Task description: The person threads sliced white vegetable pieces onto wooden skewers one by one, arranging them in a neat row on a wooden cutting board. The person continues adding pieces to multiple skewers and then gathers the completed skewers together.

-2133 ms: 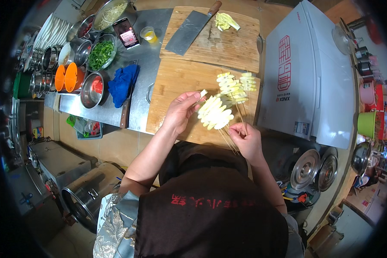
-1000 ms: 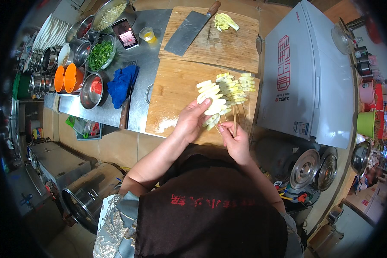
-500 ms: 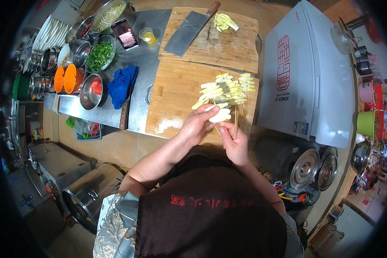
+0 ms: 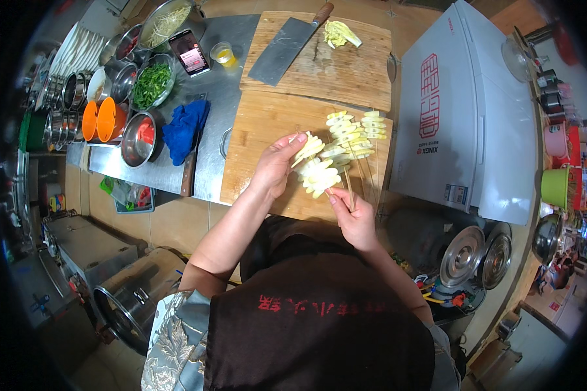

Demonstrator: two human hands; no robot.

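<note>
My right hand (image 4: 355, 220) is closed on the lower end of a thin wooden skewer, with pale yellow-green vegetable slices (image 4: 319, 177) threaded at its top. Fingers of my left hand (image 4: 277, 163) pinch another bunch of pale vegetable pieces (image 4: 308, 148) just beyond; whether these are on a skewer is hard to make out. Several skewers of the same slices (image 4: 349, 138) lie side by side on the near wooden cutting board (image 4: 257, 140), their bare sticks pointing toward me.
On the far cutting board (image 4: 372, 72) rest a cleaver (image 4: 284, 51) and a leafy vegetable piece (image 4: 340, 35). A blue cloth (image 4: 185, 130), a phone (image 4: 189, 53), a bowl of greens (image 4: 153, 85) and a metal bowl (image 4: 137, 146) stand left. A white freezer (image 4: 466, 124) borders the right.
My left hand has moved left and away from the right hand, now at another bunch of slices. The right hand's skewered slices show more openly, slightly farther left.
</note>
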